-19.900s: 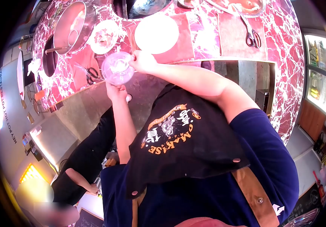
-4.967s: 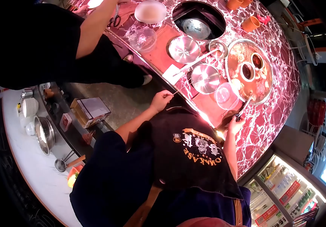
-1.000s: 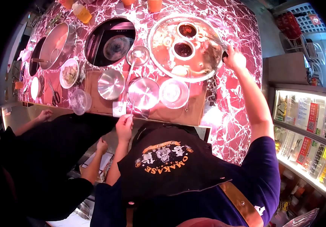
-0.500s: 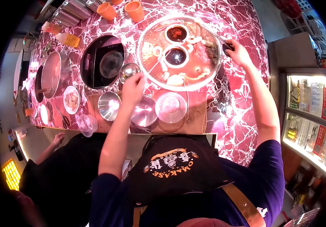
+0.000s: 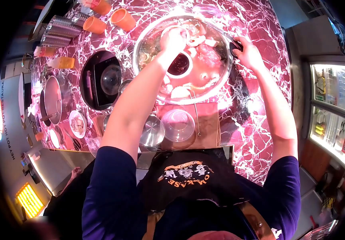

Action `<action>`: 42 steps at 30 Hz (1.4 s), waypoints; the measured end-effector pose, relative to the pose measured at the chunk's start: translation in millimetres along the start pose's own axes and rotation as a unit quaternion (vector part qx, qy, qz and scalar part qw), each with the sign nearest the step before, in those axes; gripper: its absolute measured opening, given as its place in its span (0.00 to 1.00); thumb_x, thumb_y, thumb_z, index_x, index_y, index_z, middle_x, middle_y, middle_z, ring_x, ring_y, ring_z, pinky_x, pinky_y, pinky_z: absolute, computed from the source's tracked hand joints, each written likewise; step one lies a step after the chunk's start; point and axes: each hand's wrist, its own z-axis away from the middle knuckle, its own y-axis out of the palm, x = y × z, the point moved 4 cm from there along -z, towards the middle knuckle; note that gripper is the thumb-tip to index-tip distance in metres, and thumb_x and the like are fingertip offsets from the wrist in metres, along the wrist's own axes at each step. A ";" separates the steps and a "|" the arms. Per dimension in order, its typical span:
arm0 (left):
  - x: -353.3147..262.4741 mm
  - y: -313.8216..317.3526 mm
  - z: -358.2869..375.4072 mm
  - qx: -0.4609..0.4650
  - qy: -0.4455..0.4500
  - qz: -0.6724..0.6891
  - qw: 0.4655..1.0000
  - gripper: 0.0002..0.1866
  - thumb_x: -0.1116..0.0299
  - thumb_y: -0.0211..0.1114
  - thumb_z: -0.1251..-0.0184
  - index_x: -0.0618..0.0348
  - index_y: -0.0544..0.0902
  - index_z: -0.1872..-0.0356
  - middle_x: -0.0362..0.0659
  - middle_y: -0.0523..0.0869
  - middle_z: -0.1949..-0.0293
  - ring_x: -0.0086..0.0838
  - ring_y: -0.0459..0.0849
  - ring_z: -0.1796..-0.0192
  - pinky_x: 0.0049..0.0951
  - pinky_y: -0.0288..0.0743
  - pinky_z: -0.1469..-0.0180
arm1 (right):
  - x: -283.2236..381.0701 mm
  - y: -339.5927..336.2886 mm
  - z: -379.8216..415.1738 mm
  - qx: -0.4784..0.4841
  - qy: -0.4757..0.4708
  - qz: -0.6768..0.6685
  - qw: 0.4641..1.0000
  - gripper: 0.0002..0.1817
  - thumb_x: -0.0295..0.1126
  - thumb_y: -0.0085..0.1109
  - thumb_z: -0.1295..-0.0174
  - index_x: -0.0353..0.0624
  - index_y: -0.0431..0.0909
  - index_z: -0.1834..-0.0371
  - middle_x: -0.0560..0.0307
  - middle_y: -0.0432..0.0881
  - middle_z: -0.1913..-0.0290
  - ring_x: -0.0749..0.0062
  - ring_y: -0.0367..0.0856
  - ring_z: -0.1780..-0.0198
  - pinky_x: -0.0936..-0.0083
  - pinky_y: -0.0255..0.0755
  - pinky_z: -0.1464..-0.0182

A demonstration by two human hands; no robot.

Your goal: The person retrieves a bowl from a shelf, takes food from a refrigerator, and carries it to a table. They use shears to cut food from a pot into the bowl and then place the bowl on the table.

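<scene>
While the R hand (image 5: 247,53) is shut on the black handle of a shiny metal tool (image 5: 234,47) by the rim of the big round metal pan (image 5: 210,96) of food, the L hand (image 5: 174,39) is down at the small white bowl (image 5: 187,36) in it; can't tell if its fingers are open or shut. The bowl w/ dark sauce (image 5: 179,65) sits close by the L wrist. Open room on the red-and-white marble table (image 5: 256,90) is btwn pan & R arm. The clear plastic bowl (image 5: 178,125) is nr the front edge.
</scene>
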 end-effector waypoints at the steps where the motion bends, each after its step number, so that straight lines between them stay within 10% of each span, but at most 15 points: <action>1: -1.9 3.3 -1.2 0.005 0.002 0.000 1.000 0.12 0.56 0.61 0.32 0.44 0.89 0.57 0.47 0.89 0.59 0.44 0.88 0.55 0.42 0.80 0.51 | 1.6 -2.2 0.0 0.004 0.002 0.003 1.000 0.26 0.34 0.66 0.40 0.47 0.75 0.38 0.44 0.85 0.50 0.51 0.85 0.47 0.61 0.76 0.44; 7: 2.4 -9.0 1.4 -0.058 0.022 0.134 0.989 0.11 0.62 0.66 0.33 0.53 0.89 0.54 0.46 0.91 0.60 0.32 0.90 0.58 0.30 0.80 0.53 | 10.3 -48.8 24.8 -0.033 0.011 0.024 0.999 0.25 0.35 0.66 0.42 0.46 0.74 0.40 0.44 0.85 0.48 0.51 0.83 0.44 0.60 0.75 0.43; 16: 12.2 -54.5 23.4 0.096 -0.066 0.429 0.896 0.12 0.69 0.62 0.26 0.63 0.85 0.49 0.37 0.88 0.64 0.16 0.80 0.67 0.17 0.76 0.63 | 15.3 -50.6 91.9 -0.015 -0.011 0.169 0.985 0.34 0.43 0.67 0.48 0.50 0.69 0.36 0.43 0.81 0.50 0.48 0.82 0.47 0.57 0.77 0.45; 27: 23.6 -103.6 129.3 0.161 -0.070 0.381 0.908 0.12 0.68 0.62 0.28 0.65 0.86 0.53 0.38 0.88 0.62 0.19 0.82 0.61 0.22 0.76 0.58 | 81.5 -27.4 141.5 0.000 -0.076 0.198 0.977 0.36 0.43 0.71 0.48 0.48 0.68 0.35 0.37 0.79 0.46 0.44 0.80 0.43 0.54 0.75 0.41; 35: 85.1 -208.6 308.4 -0.036 0.006 0.259 0.965 0.12 0.65 0.64 0.31 0.63 0.87 0.54 0.44 0.89 0.68 0.21 0.84 0.67 0.25 0.76 0.63 | 162.4 25.1 222.1 0.100 -0.227 0.085 0.965 0.30 0.28 0.69 0.47 0.47 0.72 0.38 0.44 0.81 0.48 0.47 0.83 0.48 0.56 0.77 0.46; 42: 174.9 -184.7 455.3 -0.096 -0.151 0.312 0.933 0.12 0.67 0.62 0.30 0.62 0.86 0.53 0.47 0.90 0.64 0.30 0.88 0.62 0.28 0.78 0.58 | 226.6 103.1 271.3 0.244 -0.256 0.090 0.931 0.27 0.27 0.68 0.49 0.48 0.76 0.42 0.45 0.84 0.53 0.49 0.84 0.53 0.57 0.78 0.50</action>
